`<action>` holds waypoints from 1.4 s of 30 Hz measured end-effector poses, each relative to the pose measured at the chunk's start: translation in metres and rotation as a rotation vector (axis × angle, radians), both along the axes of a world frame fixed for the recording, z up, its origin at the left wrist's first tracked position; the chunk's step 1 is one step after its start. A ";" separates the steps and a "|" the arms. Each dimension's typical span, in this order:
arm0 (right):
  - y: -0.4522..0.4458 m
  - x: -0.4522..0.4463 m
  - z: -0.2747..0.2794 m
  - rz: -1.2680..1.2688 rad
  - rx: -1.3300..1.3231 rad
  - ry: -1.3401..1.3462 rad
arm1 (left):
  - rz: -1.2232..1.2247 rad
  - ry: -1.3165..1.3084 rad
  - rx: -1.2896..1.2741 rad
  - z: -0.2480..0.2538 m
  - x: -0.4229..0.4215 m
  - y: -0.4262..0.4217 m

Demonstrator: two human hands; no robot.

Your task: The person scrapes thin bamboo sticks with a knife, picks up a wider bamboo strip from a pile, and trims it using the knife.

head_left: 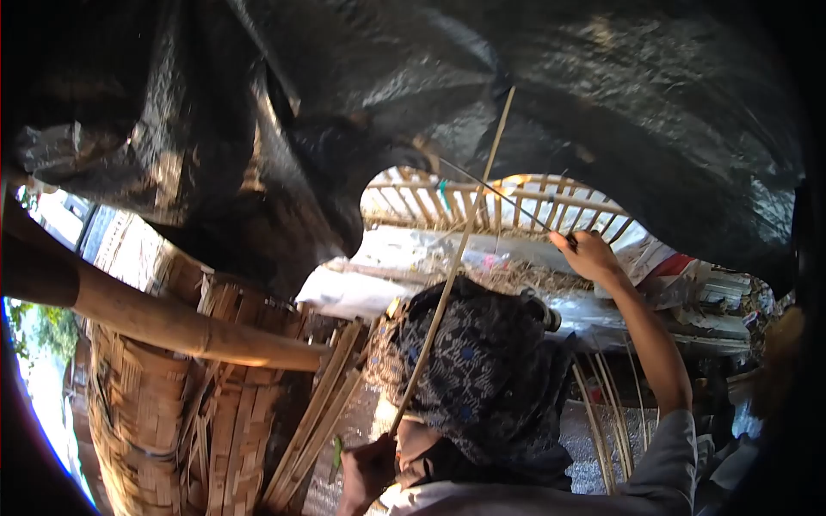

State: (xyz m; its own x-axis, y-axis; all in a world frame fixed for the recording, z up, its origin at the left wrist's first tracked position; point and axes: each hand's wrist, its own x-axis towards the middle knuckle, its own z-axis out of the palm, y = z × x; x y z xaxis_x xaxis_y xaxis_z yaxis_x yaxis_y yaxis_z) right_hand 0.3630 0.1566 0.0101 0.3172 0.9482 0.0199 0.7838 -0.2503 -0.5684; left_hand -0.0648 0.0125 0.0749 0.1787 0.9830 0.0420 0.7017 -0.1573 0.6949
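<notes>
Left grip [366,471]: A person's left hand, low in the frame, closes around the lower end of a long, thin bamboo strip [447,288].
Right grip [586,256]: Raised on an outstretched bare forearm, the right hand clasps the end of a thin, dark tool [519,205].
Bamboo strip: It slants up and away from the left hand, its far tip set against the black sheeting [654,112]; the tool crosses it in view near the upper end, though whether the two touch cannot be told.
Lap: Dark cloth with pale motifs [482,370] spreads beneath the strip.
Near the left hand: A small green object [335,457] shows just beside the fist, with split bamboo lengths [314,421] leaning past it.
Left side: A thick bamboo pole [189,327] cuts across a tall woven basket [142,413].
Right side: More slender strips [613,421] stand near the person's grey sleeve [675,456].
Beyond: Straw [520,277] lies before a slatted bamboo fence [551,206], under the sagging sheeting.
</notes>
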 end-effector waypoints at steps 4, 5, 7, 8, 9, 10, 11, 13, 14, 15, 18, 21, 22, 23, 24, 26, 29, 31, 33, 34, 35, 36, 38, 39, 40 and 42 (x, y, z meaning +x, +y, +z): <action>-0.062 -0.063 0.022 0.245 -0.083 -0.216 | 0.009 0.102 0.003 -0.008 -0.001 0.007; -0.072 -0.076 0.027 0.325 -0.068 -0.322 | 0.018 0.078 0.011 -0.012 -0.002 0.007; -0.085 -0.090 0.033 0.348 0.164 -0.421 | 0.047 0.031 0.009 -0.013 0.001 0.004; -0.088 -0.091 0.031 0.350 0.153 -0.310 | 0.067 -0.017 0.013 -0.012 -0.001 0.003; -0.091 -0.092 0.029 0.351 0.144 -0.201 | 0.073 -0.015 0.014 -0.010 -0.003 0.002; -0.094 -0.095 0.030 0.357 0.146 -0.201 | 0.092 -0.054 -0.075 -0.006 -0.005 0.001; -0.098 -0.097 0.032 0.370 0.199 -0.229 | 0.109 -0.097 -0.161 -0.002 -0.005 0.000; -0.107 -0.101 0.043 0.380 0.257 -0.269 | 0.162 -0.259 -0.302 0.011 0.002 0.000; -0.112 -0.107 0.052 0.436 0.225 -0.306 | 0.210 -0.412 -0.448 0.014 0.005 0.001; -0.117 -0.113 0.057 0.490 0.188 -0.340 | 0.203 -0.416 -0.446 0.013 0.005 0.001; -0.132 -0.130 0.050 0.643 0.172 -0.343 | 0.147 -0.636 -0.638 0.008 0.006 -0.002; -0.140 -0.149 0.052 0.690 0.274 -0.431 | 0.160 -0.830 -0.723 -0.001 0.012 -0.012; -0.140 -0.152 0.053 0.723 0.269 -0.430 | 0.121 -0.768 -0.667 -0.003 0.015 -0.013; -0.141 -0.155 0.052 0.757 0.265 -0.429 | 0.117 -0.773 -0.671 -0.005 0.015 -0.014; -0.141 -0.156 0.051 0.748 0.239 -0.428 | 0.147 -0.814 -0.726 -0.006 0.014 -0.013; -0.140 -0.152 0.052 0.731 0.259 -0.468 | 0.173 -0.861 -0.785 -0.005 0.014 -0.013; -0.133 -0.134 0.048 0.664 0.126 -0.541 | 0.120 -0.958 -0.903 0.000 0.010 -0.012; -0.120 -0.117 0.045 0.481 0.140 -0.571 | 0.039 -0.937 -0.950 -0.004 0.007 -0.012; -0.117 -0.111 0.038 0.386 0.126 -0.473 | 0.059 -0.915 -0.965 -0.004 0.009 -0.010; -0.122 -0.114 0.042 0.394 0.061 -0.452 | 0.046 -0.928 -0.965 -0.001 0.010 -0.009; -0.128 -0.119 0.045 0.399 -0.005 -0.426 | 0.033 -0.935 -0.967 0.001 0.010 -0.008; -0.138 -0.128 0.051 0.510 -0.095 -0.422 | 0.033 -0.895 -0.968 0.001 0.010 -0.008; -0.155 -0.150 0.061 0.663 -0.139 -0.309 | 0.092 -0.896 -0.949 -0.003 0.010 -0.014; -0.160 -0.154 0.058 0.759 -0.087 -0.313 | 0.153 -0.897 -0.924 -0.005 0.010 -0.017; -0.158 -0.153 0.057 0.718 -0.016 -0.383 | 0.162 -0.890 -0.937 -0.005 0.010 -0.019; -0.141 -0.138 0.056 0.557 -0.064 -0.374 | 0.124 -0.818 -0.917 0.002 0.012 -0.016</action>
State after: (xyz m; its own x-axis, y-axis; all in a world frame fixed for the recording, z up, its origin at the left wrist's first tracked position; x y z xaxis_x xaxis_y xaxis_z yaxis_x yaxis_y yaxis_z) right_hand 0.2250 0.0153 0.0657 -0.2371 0.9711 -0.0279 0.9467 0.2245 -0.2309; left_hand -0.0526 -0.0030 0.0768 0.3279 0.7165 -0.6157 -0.0158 0.6558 0.7547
